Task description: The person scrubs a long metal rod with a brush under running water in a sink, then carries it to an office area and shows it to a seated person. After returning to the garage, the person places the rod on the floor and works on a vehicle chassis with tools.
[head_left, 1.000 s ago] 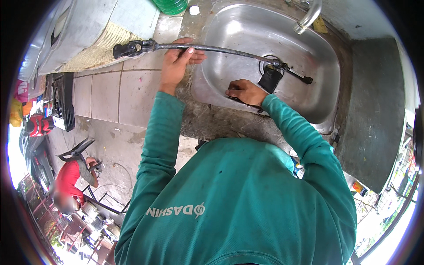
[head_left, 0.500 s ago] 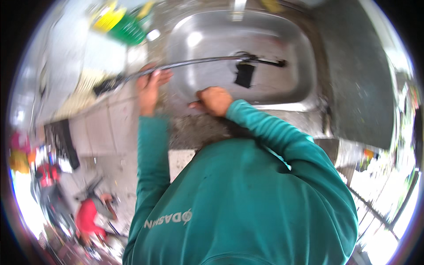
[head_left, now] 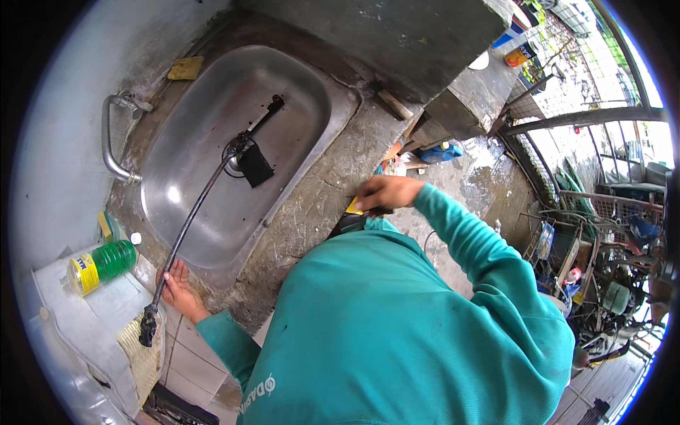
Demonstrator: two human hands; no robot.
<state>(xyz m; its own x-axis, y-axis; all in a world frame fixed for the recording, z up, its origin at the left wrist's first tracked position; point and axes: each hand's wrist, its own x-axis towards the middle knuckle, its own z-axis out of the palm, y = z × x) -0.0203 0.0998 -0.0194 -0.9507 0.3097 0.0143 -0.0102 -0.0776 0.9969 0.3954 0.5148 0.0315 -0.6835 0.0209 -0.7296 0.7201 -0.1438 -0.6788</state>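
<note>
A long dark rod [head_left: 193,210] slants across the sink [head_left: 205,134]. In the basin its grimy far part carries a black rectangular flap [head_left: 255,167] and a dark loop. The blackened near end [head_left: 148,326] reaches past the sink's left end. My left hand [head_left: 183,294] is around the rod near that end, thumb against it, palm partly upturned. At the counter's front edge, close to my waist, my right hand [head_left: 388,195] is closed on a small yellow piece [head_left: 354,206]; its kind is mostly hidden by the fingers.
A bottle of green liquid [head_left: 112,263] is beside the sink's left end, near a textured cream mat [head_left: 139,358]. The curved faucet [head_left: 110,142] stands behind the basin, with a yellow sponge-like block [head_left: 185,68] on the rim. A blue container [head_left: 440,151] and piled clutter [head_left: 613,273] lie to the right.
The view has turned to the right. My right hand has moved from the sink's front rim back to the counter edge by my waist. My left hand stays at the rod.
</note>
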